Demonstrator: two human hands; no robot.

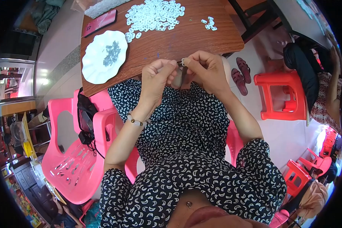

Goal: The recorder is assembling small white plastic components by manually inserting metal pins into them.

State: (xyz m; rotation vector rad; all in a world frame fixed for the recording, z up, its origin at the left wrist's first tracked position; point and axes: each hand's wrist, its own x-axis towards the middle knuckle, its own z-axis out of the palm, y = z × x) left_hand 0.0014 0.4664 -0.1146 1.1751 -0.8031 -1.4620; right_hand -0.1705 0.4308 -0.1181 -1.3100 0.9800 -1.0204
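Just off the near edge of the wooden table, my two hands are close together. My right hand [209, 70] pinches a small white piece [183, 62] between thumb and forefinger. Close beside it, the thumb and fingertips of my left hand [157, 74] are pressed together; anything in them is too small to make out. Ahead of my hands lies a heap of small white oval pieces with holes [154, 15]. To the left stands a white scalloped plate [93, 62] with a pile of small grey, shiny bits [112, 53].
The wooden table [155, 43] carries a few white pieces [209, 24] at the right, a pink phone [100, 22] and a clear plastic bag [104, 7]. A pink chair [72, 167] stands left, a red stool [281, 95] right. Slippers [239, 79] lie on the floor; another person sits far right.
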